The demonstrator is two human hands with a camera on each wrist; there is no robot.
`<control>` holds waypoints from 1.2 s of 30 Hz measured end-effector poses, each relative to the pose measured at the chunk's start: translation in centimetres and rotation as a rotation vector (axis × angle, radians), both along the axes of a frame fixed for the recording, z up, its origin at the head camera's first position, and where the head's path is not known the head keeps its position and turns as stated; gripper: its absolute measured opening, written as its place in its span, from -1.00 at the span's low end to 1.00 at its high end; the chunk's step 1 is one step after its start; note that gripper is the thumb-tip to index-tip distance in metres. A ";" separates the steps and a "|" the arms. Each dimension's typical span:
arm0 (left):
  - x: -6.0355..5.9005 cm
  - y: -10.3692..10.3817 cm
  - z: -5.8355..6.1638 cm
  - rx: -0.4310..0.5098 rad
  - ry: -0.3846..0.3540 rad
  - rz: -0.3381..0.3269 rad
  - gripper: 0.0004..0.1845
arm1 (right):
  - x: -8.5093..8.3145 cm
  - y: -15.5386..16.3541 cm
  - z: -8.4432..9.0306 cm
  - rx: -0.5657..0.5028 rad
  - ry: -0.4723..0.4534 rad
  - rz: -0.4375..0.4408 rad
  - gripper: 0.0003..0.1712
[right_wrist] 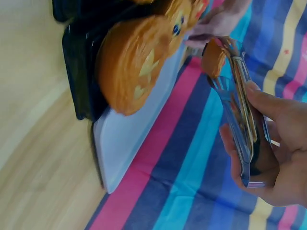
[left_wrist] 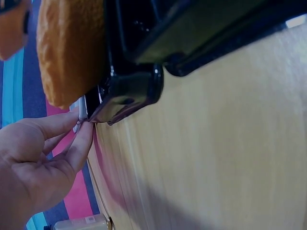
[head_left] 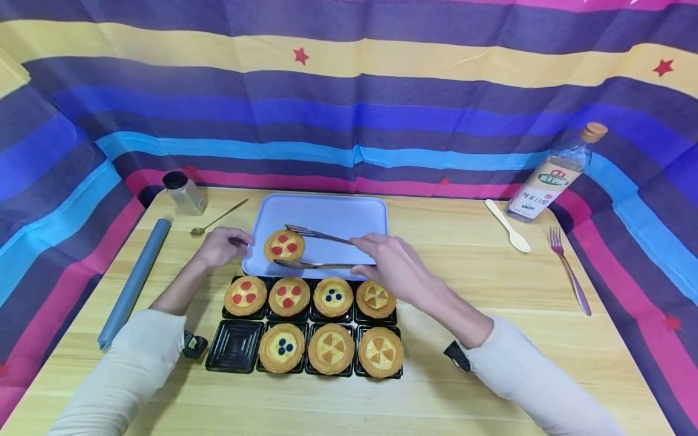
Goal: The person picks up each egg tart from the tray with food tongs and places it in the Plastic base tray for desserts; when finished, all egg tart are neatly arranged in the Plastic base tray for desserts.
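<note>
My right hand (head_left: pixel 397 266) grips metal tongs (head_left: pixel 327 237) over the lilac tray (head_left: pixel 349 209). Between the tong arms is a tart with red pieces (head_left: pixel 284 246); whether they squeeze it is unclear. In the right wrist view, fingers and thumb wrap the tongs (right_wrist: pixel 247 124). My left hand (head_left: pixel 222 247) pinches the tray's left rim between thumb and fingers, seen also in the left wrist view (left_wrist: pixel 43 158). In front of the tray, black plastic holders stand in two rows. The front left holder (head_left: pixel 235 346) is bare; the others bear tarts topped with red pieces, blueberries or orange wedges.
A blue roll (head_left: pixel 134 281), a shaker jar (head_left: pixel 185 194) and a small gold-coloured spoon (head_left: pixel 218 219) lie or stand at left. To the right are a wooden spoon (head_left: pixel 507 226), a vinegar bottle (head_left: pixel 549 180) and a fork (head_left: pixel 569 269). Striped cloth (head_left: pixel 349 109) encloses the table.
</note>
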State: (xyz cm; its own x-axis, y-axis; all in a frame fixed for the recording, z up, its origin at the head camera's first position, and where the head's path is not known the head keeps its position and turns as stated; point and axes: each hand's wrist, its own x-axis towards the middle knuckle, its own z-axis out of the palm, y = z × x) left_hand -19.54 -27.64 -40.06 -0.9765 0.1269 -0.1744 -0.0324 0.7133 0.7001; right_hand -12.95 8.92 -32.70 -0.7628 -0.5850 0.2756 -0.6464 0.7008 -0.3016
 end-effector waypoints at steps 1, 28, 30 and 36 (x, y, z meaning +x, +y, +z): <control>0.0 0.0 0.0 -0.003 0.004 -0.002 -0.77 | 0.5 0.1 0.1 -0.001 0.009 0.014 -0.42; 0.2 0.2 0.2 -0.047 0.018 -0.012 -0.77 | 7.5 -2.6 -1.5 0.039 0.074 0.219 -0.42; 0.2 0.2 0.2 -0.045 0.018 -0.013 -0.76 | 7.7 -2.9 -1.6 0.049 0.058 0.217 -0.42; 0.1 0.3 0.1 -0.053 0.021 -0.004 -0.76 | 8.1 -3.8 -2.1 0.084 0.076 0.231 -0.44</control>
State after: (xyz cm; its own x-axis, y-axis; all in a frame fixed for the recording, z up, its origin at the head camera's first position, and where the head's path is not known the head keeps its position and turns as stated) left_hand -19.45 -27.33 -39.97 -0.9795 0.1215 -0.1608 -0.0157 0.7497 0.6616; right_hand -4.80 5.13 -34.81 -0.5852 -0.7645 0.2704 -0.8109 0.5525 -0.1928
